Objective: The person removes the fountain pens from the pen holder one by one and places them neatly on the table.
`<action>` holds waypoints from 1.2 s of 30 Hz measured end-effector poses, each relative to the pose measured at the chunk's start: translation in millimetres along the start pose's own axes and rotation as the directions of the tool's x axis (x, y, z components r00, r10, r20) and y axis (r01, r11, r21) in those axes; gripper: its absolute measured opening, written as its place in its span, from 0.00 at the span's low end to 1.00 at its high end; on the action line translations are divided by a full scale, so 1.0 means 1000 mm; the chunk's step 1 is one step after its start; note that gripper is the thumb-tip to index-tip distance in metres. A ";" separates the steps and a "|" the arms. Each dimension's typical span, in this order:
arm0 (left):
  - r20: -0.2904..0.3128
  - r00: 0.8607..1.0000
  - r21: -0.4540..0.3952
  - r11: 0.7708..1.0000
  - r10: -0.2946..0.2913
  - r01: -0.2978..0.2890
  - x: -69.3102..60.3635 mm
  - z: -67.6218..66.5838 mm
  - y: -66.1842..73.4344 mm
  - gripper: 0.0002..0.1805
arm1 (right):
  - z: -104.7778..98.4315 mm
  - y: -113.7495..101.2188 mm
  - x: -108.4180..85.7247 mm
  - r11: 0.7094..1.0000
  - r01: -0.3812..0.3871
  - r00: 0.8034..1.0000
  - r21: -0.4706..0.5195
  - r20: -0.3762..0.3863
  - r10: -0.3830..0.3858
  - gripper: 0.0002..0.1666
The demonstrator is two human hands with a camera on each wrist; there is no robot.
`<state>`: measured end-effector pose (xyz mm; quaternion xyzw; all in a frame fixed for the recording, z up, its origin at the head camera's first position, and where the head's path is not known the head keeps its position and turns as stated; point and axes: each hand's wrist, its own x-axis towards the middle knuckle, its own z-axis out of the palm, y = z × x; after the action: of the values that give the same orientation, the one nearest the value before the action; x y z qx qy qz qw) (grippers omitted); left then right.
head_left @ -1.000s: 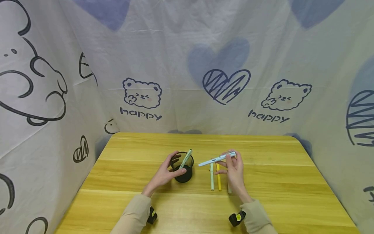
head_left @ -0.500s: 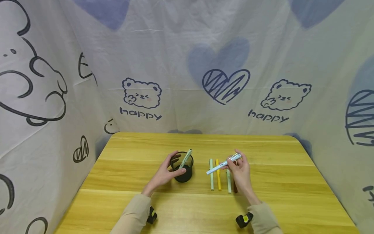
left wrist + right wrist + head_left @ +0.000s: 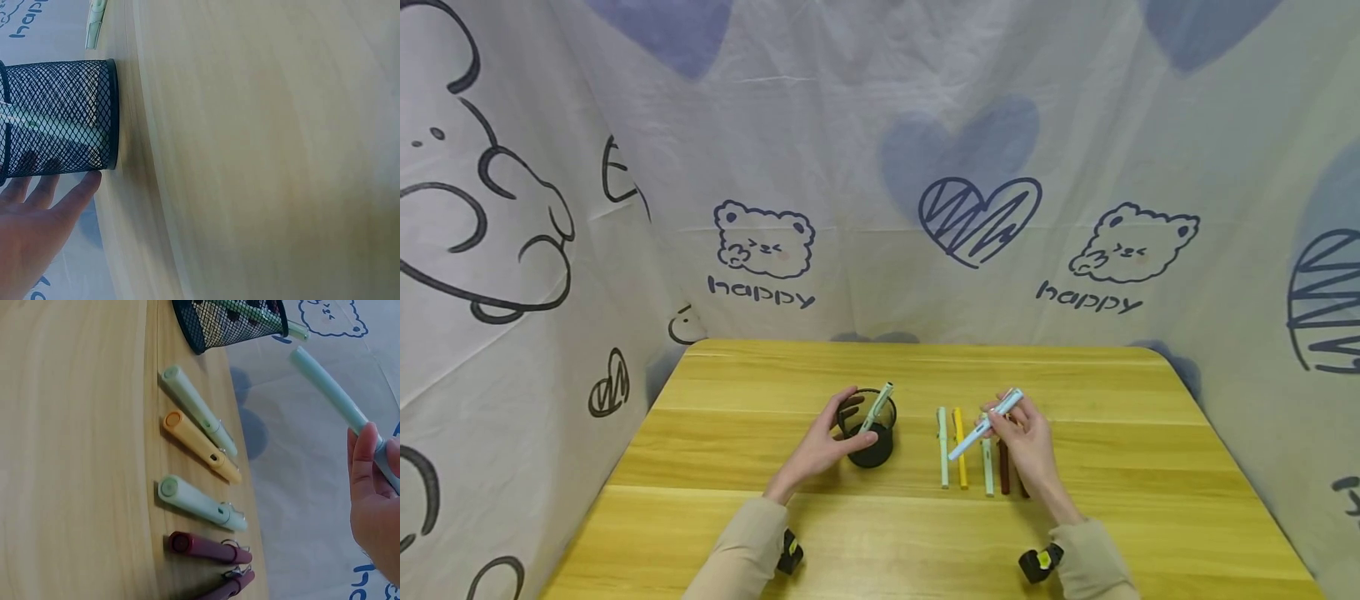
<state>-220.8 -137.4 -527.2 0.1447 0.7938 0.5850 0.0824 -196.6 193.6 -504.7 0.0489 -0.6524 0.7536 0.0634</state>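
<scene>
My left hand holds the black mesh pen holder, fingers at its far side and thumb across its near side. One pale green pen leans inside, its upper end above the rim. In my right hand a light blue pen is pinched, slanting over the table with its capped end up. Below it lie a pale green pen, a yellow pen, another pale green pen and a dark red pen. A further dark pen is partly hidden by the right hand in the head view.
The pens rest side by side on the wooden table, right of the pen holder. A printed cloth hangs behind the table's back edge and along both sides. Each wrist carries a small black camera.
My right hand has moved right and slightly nearer with the light blue pen, which now slants more steeply. More of the lying pens show. The left hand and pen holder stay put.
</scene>
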 end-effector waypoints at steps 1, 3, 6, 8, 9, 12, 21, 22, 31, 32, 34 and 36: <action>0.000 1.000 -0.001 1.000 0.001 -0.001 0.000 0.000 0.000 0.45 | -0.001 0.000 0.000 1.000 0.004 1.000 -0.012 -0.003 -0.004 0.19; -0.001 1.000 -0.004 1.000 0.003 -0.003 0.000 0.000 -0.001 0.45 | -0.002 0.001 0.000 0.999 0.002 1.000 -0.039 -0.013 -0.003 0.17; -0.001 1.000 -0.005 1.000 0.003 -0.003 0.000 0.000 -0.001 0.45 | -0.004 0.000 -0.001 0.997 -0.026 0.999 -0.074 -0.022 0.024 0.19; -0.002 1.000 -0.009 1.000 0.003 -0.003 0.000 0.000 -0.001 0.45 | -0.004 0.000 -0.001 0.996 -0.036 0.999 -0.086 -0.025 0.034 0.20; -0.003 1.000 -0.010 1.000 0.003 -0.003 0.001 0.000 -0.002 0.45 | -0.004 0.000 -0.001 0.995 -0.038 0.999 -0.088 -0.025 0.036 0.21; -0.004 1.000 -0.015 1.000 0.005 -0.005 0.001 0.000 -0.002 0.45 | -0.003 0.001 -0.001 0.995 -0.046 0.999 -0.090 -0.022 0.044 0.24; -0.011 1.000 -0.015 1.000 0.004 -0.004 0.000 0.001 -0.003 0.45 | 0.000 0.008 -0.003 0.988 -0.105 0.994 -0.116 0.028 0.109 0.24; -0.011 1.000 -0.016 1.000 0.005 -0.005 0.000 0.001 -0.003 0.45 | 0.001 0.009 -0.003 0.985 -0.114 0.992 -0.127 0.037 0.120 0.24; -0.004 1.000 -0.031 1.000 0.006 -0.006 0.000 0.001 -0.005 0.45 | 0.002 0.014 -0.003 0.978 -0.109 0.985 -0.175 0.112 0.130 0.25; -0.003 1.000 -0.030 1.000 0.006 -0.006 0.000 0.001 -0.005 0.45 | 0.002 0.014 -0.003 0.979 -0.107 0.984 -0.176 0.119 0.129 0.26; -0.003 1.000 -0.032 0.999 0.007 -0.007 0.000 0.001 -0.005 0.44 | 0.001 0.017 -0.004 0.979 -0.108 0.982 -0.176 0.132 0.132 0.27; -0.001 1.000 -0.033 0.999 0.005 -0.005 0.000 0.001 -0.005 0.44 | 0.000 0.019 -0.004 0.978 -0.118 0.980 -0.170 0.138 0.142 0.28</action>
<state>-220.9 -138.1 -532.3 0.1448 0.7837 0.5983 0.0829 -195.8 190.9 -523.6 0.0569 -0.7159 0.6952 -0.0312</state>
